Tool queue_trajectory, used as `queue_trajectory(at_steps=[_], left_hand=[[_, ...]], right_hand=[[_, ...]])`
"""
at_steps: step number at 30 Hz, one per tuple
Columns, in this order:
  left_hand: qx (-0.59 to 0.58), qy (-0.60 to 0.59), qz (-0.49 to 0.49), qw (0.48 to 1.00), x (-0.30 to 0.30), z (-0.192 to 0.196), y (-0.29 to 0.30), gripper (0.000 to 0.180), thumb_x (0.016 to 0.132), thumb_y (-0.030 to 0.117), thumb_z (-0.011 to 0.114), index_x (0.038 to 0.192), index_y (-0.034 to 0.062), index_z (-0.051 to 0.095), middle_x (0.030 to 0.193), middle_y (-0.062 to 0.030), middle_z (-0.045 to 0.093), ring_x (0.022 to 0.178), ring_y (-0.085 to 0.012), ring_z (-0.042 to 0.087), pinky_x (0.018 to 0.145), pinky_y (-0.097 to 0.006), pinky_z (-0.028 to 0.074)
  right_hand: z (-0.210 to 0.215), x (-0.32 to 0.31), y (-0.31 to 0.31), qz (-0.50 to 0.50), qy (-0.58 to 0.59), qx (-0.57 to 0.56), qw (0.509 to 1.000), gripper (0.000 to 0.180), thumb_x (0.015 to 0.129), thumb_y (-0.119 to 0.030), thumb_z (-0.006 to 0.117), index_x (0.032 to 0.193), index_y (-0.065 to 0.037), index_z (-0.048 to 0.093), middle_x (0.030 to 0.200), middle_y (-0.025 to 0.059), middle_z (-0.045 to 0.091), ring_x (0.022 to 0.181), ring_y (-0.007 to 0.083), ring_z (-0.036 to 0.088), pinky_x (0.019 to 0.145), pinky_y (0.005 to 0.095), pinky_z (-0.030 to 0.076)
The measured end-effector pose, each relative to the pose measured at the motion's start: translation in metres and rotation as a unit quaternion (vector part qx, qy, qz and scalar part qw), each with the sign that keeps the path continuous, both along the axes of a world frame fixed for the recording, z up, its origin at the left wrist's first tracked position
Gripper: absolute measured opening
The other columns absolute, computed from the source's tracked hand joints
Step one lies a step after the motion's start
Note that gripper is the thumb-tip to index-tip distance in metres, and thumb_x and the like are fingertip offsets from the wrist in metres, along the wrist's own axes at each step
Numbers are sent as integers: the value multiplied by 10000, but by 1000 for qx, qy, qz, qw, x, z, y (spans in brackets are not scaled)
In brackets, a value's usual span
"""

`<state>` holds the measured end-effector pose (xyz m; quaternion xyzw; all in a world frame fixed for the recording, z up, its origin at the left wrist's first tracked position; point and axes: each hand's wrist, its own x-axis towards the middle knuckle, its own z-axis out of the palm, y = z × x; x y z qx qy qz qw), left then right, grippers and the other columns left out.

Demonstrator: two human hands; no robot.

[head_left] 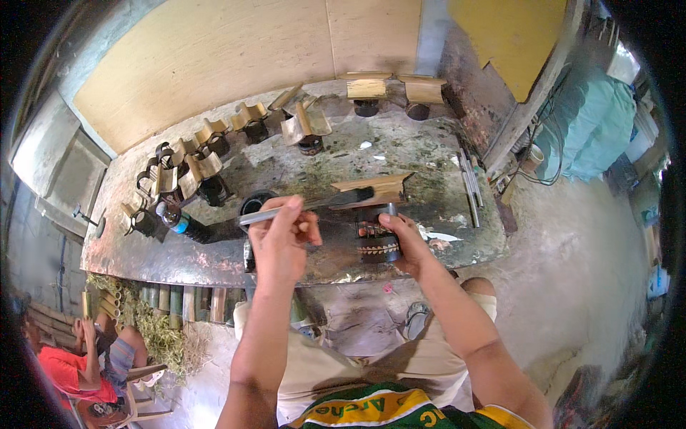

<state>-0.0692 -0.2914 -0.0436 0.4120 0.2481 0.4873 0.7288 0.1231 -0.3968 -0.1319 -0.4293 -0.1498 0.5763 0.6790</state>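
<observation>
My left hand (pixel 281 232) grips the pale handle of a brush (pixel 336 199), its dark bristles pointing right. My right hand (pixel 406 239) is closed on the right side of a dark bamboo cup (pixel 377 239) with a pale zigzag band low on its wall. The brush tip is just above the cup's rim. Right behind the cup shows a pale, curved half-bamboo piece (pixel 375 190); I cannot tell whether the two are joined. A round black container (pixel 256 200) stands beyond my left hand, partly hidden by it.
Several dark cups with curved bamboo tops (pixel 306 129) stand along the back and left of the stained table (pixel 421 161). A bottle (pixel 174 219) stands at the left, metal rods (pixel 469 187) lie at the right edge. A person in red (pixel 75 372) sits at lower left.
</observation>
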Motion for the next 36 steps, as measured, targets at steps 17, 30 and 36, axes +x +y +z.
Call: queue_trajectory(at_steps=[17, 30, 36], left_hand=[[35, 13, 67, 997, -18, -15, 22, 160, 893, 133, 681, 935, -10, 624, 729, -136, 640, 532, -169, 579, 454, -322, 483], [79, 4, -62, 995, 49, -1, -17, 165, 903, 84, 670, 978, -50, 607, 775, -165, 656, 554, -179, 597, 503, -310, 510], [57, 22, 2, 998, 16, -11, 5, 190, 901, 102, 670, 991, -55, 611, 773, -171, 655, 560, -185, 596, 515, -320, 513]], right_hand=[[1, 14, -5, -36, 75, 34, 996, 355, 825, -265, 744, 1048, -15, 627, 926, 114, 699, 780, 229, 705, 723, 407, 606], [8, 3, -1, 26, 6, 25, 999, 509, 887, -434, 622, 1195, -29, 596, 1050, 122, 699, 870, 204, 693, 775, 357, 565], [0, 12, -3, 8, 68, 12, 998, 504, 885, -420, 638, 1227, -53, 583, 1063, 127, 698, 868, 216, 692, 754, 371, 576]])
